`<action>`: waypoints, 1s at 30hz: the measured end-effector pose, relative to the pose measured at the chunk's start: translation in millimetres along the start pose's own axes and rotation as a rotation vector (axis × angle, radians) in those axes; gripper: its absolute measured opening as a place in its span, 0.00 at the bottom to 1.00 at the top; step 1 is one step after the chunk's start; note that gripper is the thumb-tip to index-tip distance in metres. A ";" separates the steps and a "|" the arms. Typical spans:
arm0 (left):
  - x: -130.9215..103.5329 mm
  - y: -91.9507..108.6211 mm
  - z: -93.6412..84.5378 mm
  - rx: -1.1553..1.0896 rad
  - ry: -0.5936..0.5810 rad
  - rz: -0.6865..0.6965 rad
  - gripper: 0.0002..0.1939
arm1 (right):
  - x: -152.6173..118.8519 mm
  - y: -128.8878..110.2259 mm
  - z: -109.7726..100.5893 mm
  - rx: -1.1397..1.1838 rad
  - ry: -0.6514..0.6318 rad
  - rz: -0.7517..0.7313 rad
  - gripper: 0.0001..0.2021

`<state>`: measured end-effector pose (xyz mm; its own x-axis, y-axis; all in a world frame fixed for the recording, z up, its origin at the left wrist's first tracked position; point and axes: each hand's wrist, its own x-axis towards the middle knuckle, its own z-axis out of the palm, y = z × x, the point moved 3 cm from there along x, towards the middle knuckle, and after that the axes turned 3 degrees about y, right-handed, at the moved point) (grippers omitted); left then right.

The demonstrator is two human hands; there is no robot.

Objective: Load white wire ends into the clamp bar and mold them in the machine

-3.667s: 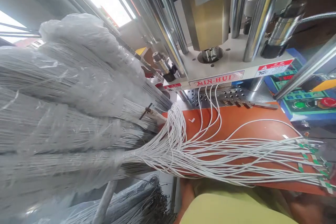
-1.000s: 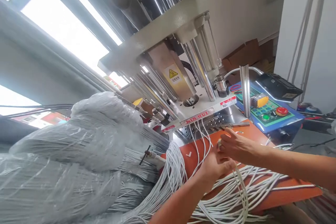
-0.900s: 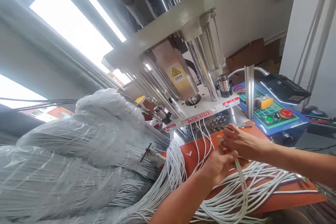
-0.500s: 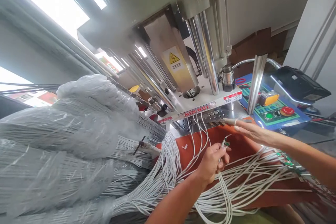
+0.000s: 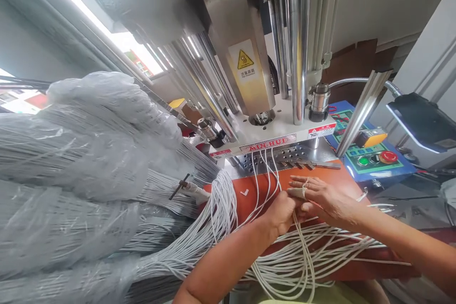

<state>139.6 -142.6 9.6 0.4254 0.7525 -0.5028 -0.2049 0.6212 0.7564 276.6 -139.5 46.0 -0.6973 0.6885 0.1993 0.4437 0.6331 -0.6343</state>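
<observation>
My left hand (image 5: 284,211) is closed around white cables (image 5: 302,251), which hang down from beneath it. Over its fingertips comes my right hand (image 5: 318,197), fingers bent and close together, a pale finger cot on one finger. Whatever lies between the two hands is hidden. Just beyond them, three white cables (image 5: 268,175) run up under the front plate of a press (image 5: 270,142) marked MIN-HUI. A metal strip with small blocks (image 5: 309,165) lies along the edge of the perforated metal plate.
Plastic-wrapped cable bundles (image 5: 89,152) fill the left side. A T-handled clamp (image 5: 183,187) stands beside a looped cable bunch (image 5: 223,199). A control box (image 5: 377,161) with green and red buttons sits at right, near a lamp (image 5: 423,118). An orange mat (image 5: 245,183) covers the bench.
My right hand has drawn back from the metal strip to meet my left hand. The green-ended cable tip seen in my left hand is now covered. The camera view has shifted.
</observation>
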 end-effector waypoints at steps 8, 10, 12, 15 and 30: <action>3.9 5.8 -15.0 0.177 0.119 0.226 0.18 | 8.3 87.4 -20.1 -0.531 0.254 0.276 0.21; 5.4 7.1 -18.9 0.230 0.153 0.282 0.16 | 14.2 105.9 -16.3 -0.639 0.085 0.321 0.16; 6.7 8.1 -22.7 0.284 0.189 0.335 0.15 | 17.5 111.7 -12.2 -0.662 0.007 0.328 0.15; 5.8 8.8 -26.2 0.333 0.214 0.351 0.16 | 14.1 102.6 -6.6 -0.638 -0.011 0.351 0.12; 5.4 2.7 -18.3 0.225 0.167 0.101 0.17 | -14.9 48.7 8.2 0.437 -0.020 0.649 0.10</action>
<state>125.2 -132.9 1.3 0.2579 0.8451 -0.4682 -0.0297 0.4914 0.8704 304.0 -121.8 6.1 -0.3861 0.8642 -0.3227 0.5070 -0.0935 -0.8569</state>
